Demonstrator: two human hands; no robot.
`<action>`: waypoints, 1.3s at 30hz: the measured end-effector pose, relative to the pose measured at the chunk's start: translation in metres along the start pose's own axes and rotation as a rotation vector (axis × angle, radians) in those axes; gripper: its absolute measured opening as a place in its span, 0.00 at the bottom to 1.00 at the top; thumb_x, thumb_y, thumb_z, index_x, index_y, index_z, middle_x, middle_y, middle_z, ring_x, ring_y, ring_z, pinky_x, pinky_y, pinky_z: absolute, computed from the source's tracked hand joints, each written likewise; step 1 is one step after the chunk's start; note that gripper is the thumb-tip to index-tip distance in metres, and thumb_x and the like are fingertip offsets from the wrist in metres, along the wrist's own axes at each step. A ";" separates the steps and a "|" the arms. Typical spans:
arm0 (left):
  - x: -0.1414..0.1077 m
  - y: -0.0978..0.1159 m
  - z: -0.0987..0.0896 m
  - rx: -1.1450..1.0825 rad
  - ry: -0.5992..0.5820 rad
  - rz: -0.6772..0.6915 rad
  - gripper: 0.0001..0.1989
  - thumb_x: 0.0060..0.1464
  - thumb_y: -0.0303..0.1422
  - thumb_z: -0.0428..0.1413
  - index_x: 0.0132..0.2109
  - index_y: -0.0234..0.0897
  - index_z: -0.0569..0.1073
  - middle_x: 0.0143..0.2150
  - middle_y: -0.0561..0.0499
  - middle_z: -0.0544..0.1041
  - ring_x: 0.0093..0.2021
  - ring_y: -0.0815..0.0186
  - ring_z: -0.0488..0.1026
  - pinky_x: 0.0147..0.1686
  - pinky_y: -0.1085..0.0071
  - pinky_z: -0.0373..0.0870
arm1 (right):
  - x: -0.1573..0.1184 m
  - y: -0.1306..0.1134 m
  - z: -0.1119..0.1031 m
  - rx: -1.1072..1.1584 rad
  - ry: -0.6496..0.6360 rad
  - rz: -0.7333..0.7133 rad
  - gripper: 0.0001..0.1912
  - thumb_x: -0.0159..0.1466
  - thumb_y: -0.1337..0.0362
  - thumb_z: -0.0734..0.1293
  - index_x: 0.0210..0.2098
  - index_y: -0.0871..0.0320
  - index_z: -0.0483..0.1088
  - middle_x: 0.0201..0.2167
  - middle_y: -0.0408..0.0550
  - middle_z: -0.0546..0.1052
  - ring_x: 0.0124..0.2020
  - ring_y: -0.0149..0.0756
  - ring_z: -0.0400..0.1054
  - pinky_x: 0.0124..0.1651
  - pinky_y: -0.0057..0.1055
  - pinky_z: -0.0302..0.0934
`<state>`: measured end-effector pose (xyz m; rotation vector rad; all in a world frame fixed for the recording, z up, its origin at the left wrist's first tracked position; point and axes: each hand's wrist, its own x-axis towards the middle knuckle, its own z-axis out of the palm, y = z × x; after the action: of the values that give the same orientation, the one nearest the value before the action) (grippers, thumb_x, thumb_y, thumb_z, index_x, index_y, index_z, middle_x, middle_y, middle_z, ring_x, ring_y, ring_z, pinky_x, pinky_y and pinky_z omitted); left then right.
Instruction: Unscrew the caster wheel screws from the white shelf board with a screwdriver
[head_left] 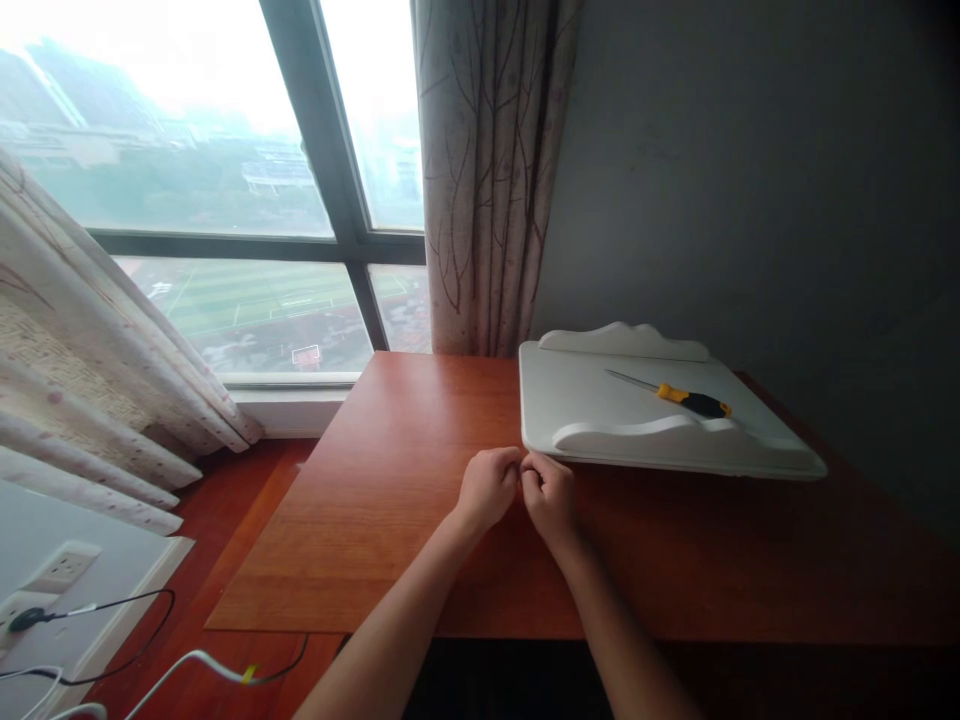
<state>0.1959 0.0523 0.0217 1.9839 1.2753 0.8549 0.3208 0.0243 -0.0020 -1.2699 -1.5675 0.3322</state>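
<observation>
My left hand (491, 485) and my right hand (549, 492) meet over the wooden table, close to the near left corner of a white board (600, 385). Both have their fingers curled into a pinch, with fingertips almost touching. Whatever they hold, if anything, is hidden or too small to name. The white board has wavy raised edges along its far and near sides. On it lies a screwdriver (694, 402) with a yellow and black handle, its metal shaft pointing to the left.
The reddish-brown table (352, 540) reaches past the board on the right. Behind it hang a patterned curtain (495, 180) and a grey wall. A window stands at the left, above a wooden floor. Cables (199, 658) and a wall socket (67, 567) are at the lower left.
</observation>
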 end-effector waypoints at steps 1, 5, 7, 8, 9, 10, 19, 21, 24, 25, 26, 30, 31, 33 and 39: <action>0.000 0.000 0.000 0.000 0.001 0.000 0.11 0.50 0.23 0.47 0.22 0.38 0.61 0.21 0.55 0.62 0.26 0.67 0.58 0.29 0.71 0.50 | 0.000 0.000 0.000 0.000 -0.001 0.000 0.11 0.60 0.70 0.56 0.22 0.53 0.60 0.21 0.41 0.66 0.24 0.34 0.60 0.31 0.32 0.51; 0.000 -0.001 0.000 0.000 0.001 0.003 0.11 0.50 0.23 0.47 0.22 0.38 0.60 0.21 0.55 0.62 0.26 0.67 0.57 0.29 0.71 0.50 | 0.000 0.001 0.000 0.001 -0.002 -0.005 0.11 0.60 0.70 0.56 0.22 0.53 0.60 0.20 0.41 0.67 0.24 0.34 0.60 0.31 0.31 0.51; 0.000 -0.001 0.001 -0.001 0.000 0.002 0.11 0.50 0.23 0.47 0.22 0.37 0.61 0.22 0.55 0.62 0.26 0.67 0.57 0.29 0.71 0.50 | 0.000 0.001 0.000 -0.003 0.001 -0.008 0.11 0.60 0.70 0.56 0.22 0.54 0.60 0.20 0.41 0.67 0.24 0.33 0.60 0.31 0.31 0.51; 0.000 -0.002 0.001 -0.003 -0.001 0.003 0.11 0.50 0.23 0.47 0.22 0.37 0.61 0.22 0.55 0.62 0.26 0.67 0.58 0.29 0.71 0.50 | 0.000 0.001 0.000 -0.006 0.003 -0.009 0.11 0.59 0.70 0.56 0.22 0.54 0.60 0.20 0.41 0.67 0.24 0.33 0.59 0.31 0.31 0.50; 0.000 -0.002 0.001 -0.004 -0.002 0.003 0.11 0.50 0.23 0.47 0.22 0.37 0.62 0.22 0.55 0.62 0.26 0.67 0.58 0.29 0.71 0.51 | 0.000 0.001 0.000 -0.008 0.004 -0.010 0.11 0.59 0.70 0.56 0.22 0.54 0.60 0.20 0.41 0.66 0.24 0.33 0.59 0.31 0.31 0.50; 0.000 -0.002 0.002 -0.005 -0.002 0.004 0.11 0.50 0.23 0.47 0.22 0.37 0.62 0.22 0.55 0.63 0.26 0.67 0.58 0.29 0.71 0.51 | 0.000 0.002 0.000 -0.011 0.005 -0.012 0.11 0.59 0.70 0.56 0.22 0.54 0.60 0.20 0.41 0.66 0.24 0.33 0.59 0.31 0.31 0.50; 0.000 -0.003 0.002 -0.013 0.006 0.008 0.10 0.49 0.23 0.47 0.22 0.37 0.61 0.22 0.54 0.63 0.25 0.68 0.57 0.29 0.72 0.50 | 0.000 0.003 0.001 -0.013 0.007 -0.020 0.11 0.60 0.70 0.56 0.22 0.54 0.60 0.20 0.41 0.66 0.24 0.32 0.59 0.31 0.30 0.50; 0.000 -0.003 0.002 -0.014 0.007 0.010 0.10 0.49 0.23 0.47 0.22 0.37 0.61 0.21 0.54 0.63 0.25 0.68 0.57 0.29 0.72 0.50 | 0.000 0.002 0.001 -0.015 0.008 -0.020 0.11 0.60 0.70 0.56 0.22 0.54 0.60 0.20 0.41 0.66 0.23 0.32 0.59 0.31 0.30 0.50; 0.001 -0.004 0.003 -0.013 0.011 0.012 0.10 0.49 0.23 0.47 0.22 0.37 0.61 0.21 0.54 0.63 0.25 0.68 0.57 0.29 0.72 0.50 | 0.000 0.002 0.001 -0.016 0.007 -0.020 0.11 0.60 0.70 0.56 0.22 0.54 0.60 0.20 0.41 0.66 0.23 0.32 0.59 0.31 0.30 0.50; 0.001 -0.004 0.003 -0.013 0.013 0.013 0.10 0.49 0.23 0.47 0.22 0.37 0.61 0.21 0.54 0.63 0.25 0.68 0.58 0.29 0.72 0.50 | 0.000 0.002 0.001 -0.017 0.006 -0.020 0.11 0.60 0.70 0.56 0.22 0.54 0.60 0.20 0.41 0.66 0.23 0.32 0.60 0.30 0.30 0.50; 0.001 -0.004 0.003 -0.012 0.014 0.013 0.10 0.49 0.23 0.47 0.22 0.37 0.61 0.21 0.54 0.63 0.25 0.68 0.58 0.28 0.72 0.50 | 0.000 0.002 0.001 -0.017 0.005 -0.019 0.11 0.60 0.70 0.56 0.22 0.54 0.60 0.20 0.41 0.66 0.23 0.32 0.60 0.30 0.30 0.50; 0.001 -0.005 0.003 -0.007 0.015 0.015 0.11 0.49 0.23 0.47 0.21 0.37 0.62 0.21 0.54 0.64 0.25 0.68 0.58 0.28 0.72 0.50 | 0.000 0.001 0.000 -0.018 0.004 -0.018 0.11 0.60 0.70 0.56 0.22 0.54 0.60 0.20 0.41 0.66 0.23 0.33 0.60 0.30 0.31 0.50; 0.001 -0.005 0.003 -0.005 0.014 0.015 0.11 0.49 0.23 0.47 0.22 0.36 0.62 0.21 0.54 0.64 0.25 0.68 0.58 0.28 0.72 0.50 | 0.000 0.001 0.000 -0.017 0.005 -0.018 0.11 0.60 0.70 0.56 0.22 0.54 0.60 0.20 0.41 0.66 0.23 0.33 0.60 0.30 0.31 0.50; 0.001 -0.005 0.003 -0.001 0.013 0.015 0.11 0.49 0.22 0.47 0.22 0.36 0.62 0.21 0.54 0.64 0.25 0.68 0.58 0.28 0.72 0.50 | 0.000 0.001 0.001 -0.016 0.006 -0.018 0.11 0.60 0.70 0.56 0.22 0.54 0.60 0.20 0.41 0.66 0.23 0.33 0.60 0.30 0.31 0.50; 0.000 -0.004 0.002 0.009 0.005 0.015 0.11 0.50 0.22 0.47 0.22 0.36 0.64 0.22 0.54 0.65 0.26 0.68 0.58 0.29 0.72 0.51 | 0.000 0.001 0.001 -0.018 0.008 -0.017 0.11 0.60 0.70 0.56 0.21 0.54 0.60 0.20 0.42 0.67 0.23 0.33 0.59 0.30 0.31 0.50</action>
<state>0.1956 0.0537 0.0174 2.0024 1.2703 0.8628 0.3208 0.0247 -0.0031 -1.2693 -1.5771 0.3022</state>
